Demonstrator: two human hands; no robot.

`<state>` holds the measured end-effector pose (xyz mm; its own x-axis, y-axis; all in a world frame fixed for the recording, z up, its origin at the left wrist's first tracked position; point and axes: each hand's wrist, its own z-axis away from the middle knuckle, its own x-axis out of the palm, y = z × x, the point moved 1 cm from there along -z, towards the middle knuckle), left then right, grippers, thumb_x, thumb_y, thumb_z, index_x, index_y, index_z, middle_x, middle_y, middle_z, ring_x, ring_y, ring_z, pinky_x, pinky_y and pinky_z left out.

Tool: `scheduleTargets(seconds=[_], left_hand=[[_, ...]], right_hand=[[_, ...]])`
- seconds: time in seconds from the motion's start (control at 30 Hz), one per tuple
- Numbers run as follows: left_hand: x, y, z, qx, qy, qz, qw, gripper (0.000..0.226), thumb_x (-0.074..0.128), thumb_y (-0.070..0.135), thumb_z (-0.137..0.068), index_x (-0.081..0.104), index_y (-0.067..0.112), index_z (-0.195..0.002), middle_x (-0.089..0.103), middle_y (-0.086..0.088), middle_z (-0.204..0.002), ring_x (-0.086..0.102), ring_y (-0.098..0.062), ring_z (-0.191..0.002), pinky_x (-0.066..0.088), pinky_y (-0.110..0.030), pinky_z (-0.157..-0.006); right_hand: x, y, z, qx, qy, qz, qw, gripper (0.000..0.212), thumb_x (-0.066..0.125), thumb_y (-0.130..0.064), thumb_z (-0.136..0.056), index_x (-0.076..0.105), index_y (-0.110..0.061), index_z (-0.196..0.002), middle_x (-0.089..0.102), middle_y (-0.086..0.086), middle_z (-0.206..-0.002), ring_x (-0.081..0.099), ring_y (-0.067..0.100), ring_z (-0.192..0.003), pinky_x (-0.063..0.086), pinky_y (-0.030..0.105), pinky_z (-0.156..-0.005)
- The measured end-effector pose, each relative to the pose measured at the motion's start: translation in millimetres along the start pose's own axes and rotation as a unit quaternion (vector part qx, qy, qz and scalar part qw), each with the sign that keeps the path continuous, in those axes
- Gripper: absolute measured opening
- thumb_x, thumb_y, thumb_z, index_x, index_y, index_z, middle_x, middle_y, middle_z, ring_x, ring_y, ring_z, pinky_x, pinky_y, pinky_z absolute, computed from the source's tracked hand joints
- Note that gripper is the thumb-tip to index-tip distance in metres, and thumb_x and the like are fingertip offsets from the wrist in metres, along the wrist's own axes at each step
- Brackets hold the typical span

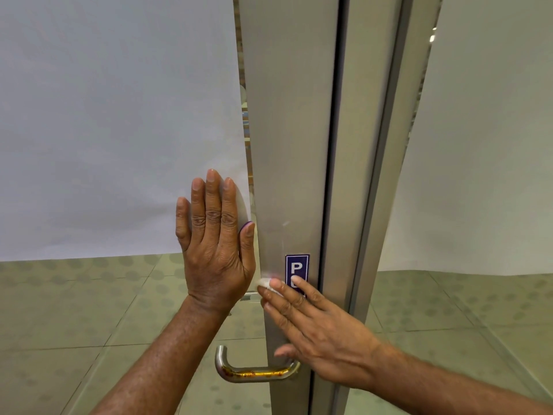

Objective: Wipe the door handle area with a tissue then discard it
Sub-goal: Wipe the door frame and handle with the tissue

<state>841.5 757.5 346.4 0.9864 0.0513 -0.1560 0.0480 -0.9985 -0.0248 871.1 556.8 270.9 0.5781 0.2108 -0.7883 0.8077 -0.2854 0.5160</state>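
- The tissue (264,283) is pressed flat under the right hand (314,327) on the metal door stile (287,163).
- The left hand (215,244) is spread on the glass (113,121).
- The handle (254,371) lies below, horizontal, nearer the right hand.

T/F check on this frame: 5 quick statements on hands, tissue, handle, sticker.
1. The left hand lies flat and open on the glass panel. True.
2. The tissue is under the right hand fingers, against the metal door frame. True.
3. The right hand grips the door handle. False: it is above the handle, pressing on the frame.
4. The handle is spotless. False: it shows orange-brown stains.
5. The blue sticker is fully visible. False: the fingers cover its lower part.
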Motion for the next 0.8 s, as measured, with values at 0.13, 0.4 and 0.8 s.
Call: scheduleTargets(seconds=[0.13, 0.4, 0.8], left_hand=[[0, 0, 0, -0.002, -0.003, -0.001, 1.0, 0.059, 0.027, 0.035, -0.112, 0.011, 0.014, -0.164, 0.0, 0.001, -0.174, 0.004, -0.021, -0.162, 0.002, -0.043, -0.132], [0, 0, 0, 0.003, 0.0, -0.006, 1.0, 0.059, 0.028, 0.034, -0.112, 0.013, 0.012, -0.164, 0.001, -0.001, -0.174, 0.006, -0.022, -0.162, 0.005, -0.045, -0.132], [-1, 0, 0, 0.0, -0.006, -0.006, 1.0, 0.059, 0.027, 0.036, -0.112, 0.011, 0.013, -0.164, -0.001, 0.0, -0.175, 0.004, -0.021, -0.162, 0.002, -0.043, -0.132]], right_hand=[[1, 1, 11, -0.021, -0.032, 0.019, 0.999, 0.07, 0.022, -0.056, -0.107, 0.022, -0.008, -0.157, 0.014, 0.013, -0.167, -0.003, 0.029, -0.156, -0.008, 0.047, -0.124], [-22, 11, -18, 0.083, 0.065, -0.005, 0.994, 0.083, 0.029, -0.062, -0.103, 0.013, -0.002, -0.159, -0.001, 0.017, -0.169, -0.002, 0.032, -0.156, -0.009, 0.048, -0.124], [-21, 15, -2, 0.051, 0.032, 0.006, 0.998, 0.081, 0.027, -0.062, -0.104, 0.014, -0.004, -0.16, 0.003, 0.015, -0.169, -0.003, 0.029, -0.157, -0.01, 0.046, -0.125]])
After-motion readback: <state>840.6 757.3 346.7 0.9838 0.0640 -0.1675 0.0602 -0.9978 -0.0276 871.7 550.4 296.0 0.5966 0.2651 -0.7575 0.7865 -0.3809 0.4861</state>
